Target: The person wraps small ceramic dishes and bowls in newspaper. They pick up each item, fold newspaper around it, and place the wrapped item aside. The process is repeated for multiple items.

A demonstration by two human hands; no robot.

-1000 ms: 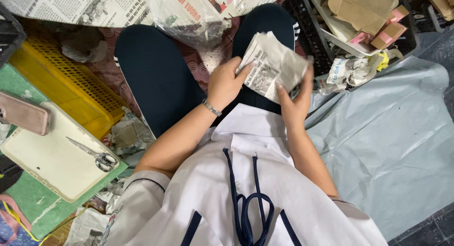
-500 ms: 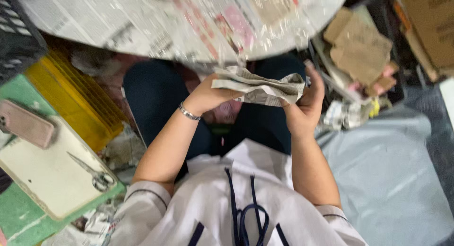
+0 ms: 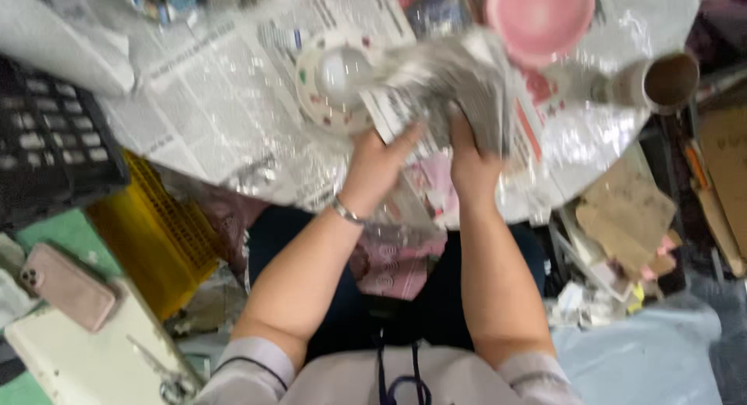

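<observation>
Both hands grip a crumpled newspaper wad (image 3: 451, 86) over the paper-covered bench (image 3: 210, 117): the left hand (image 3: 377, 164) has its fingers clenched on the near edge, the right hand (image 3: 471, 160) grasps it from below. A patterned cup (image 3: 334, 86) touches the wad's left side, and a pink bowl (image 3: 541, 16) sits just beyond.
</observation>
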